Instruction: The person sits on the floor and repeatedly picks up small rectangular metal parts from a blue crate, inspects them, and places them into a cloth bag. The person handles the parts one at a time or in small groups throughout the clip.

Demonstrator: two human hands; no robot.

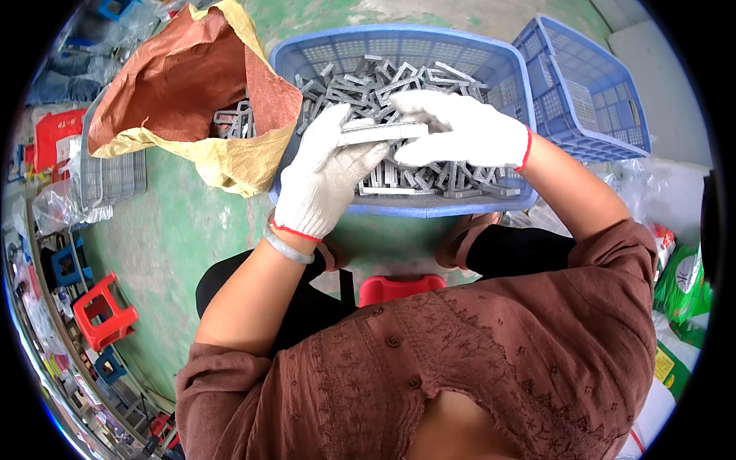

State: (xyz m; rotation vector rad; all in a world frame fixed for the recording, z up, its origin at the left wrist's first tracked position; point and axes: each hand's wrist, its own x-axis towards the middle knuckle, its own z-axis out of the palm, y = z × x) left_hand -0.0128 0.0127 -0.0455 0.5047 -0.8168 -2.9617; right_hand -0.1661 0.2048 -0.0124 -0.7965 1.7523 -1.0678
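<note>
My left hand [313, 180], in a white knit glove with a red cuff edge, is closed on a grey metal frame piece [383, 133], seen edge-on. At its right end is my right hand [468, 132], gloved the same way, its thumb and fingers curved apart around that end; I cannot tell if they touch it. Both hands are above a blue plastic basket [406, 208] heaped with similar loose rectangular metal frames [460, 180]. To the left, an open woven sack [184, 77], orange inside and yellow outside, has several frames [234, 121] in it.
A second blue basket [594, 103] stands at the right, near a pale wall. A grey crate [115, 180] is beside the sack. Red stool [105, 313] and shelving [46, 291] lie left; another red stool [402, 288] is beneath me. Green bags [681, 284] are at the right.
</note>
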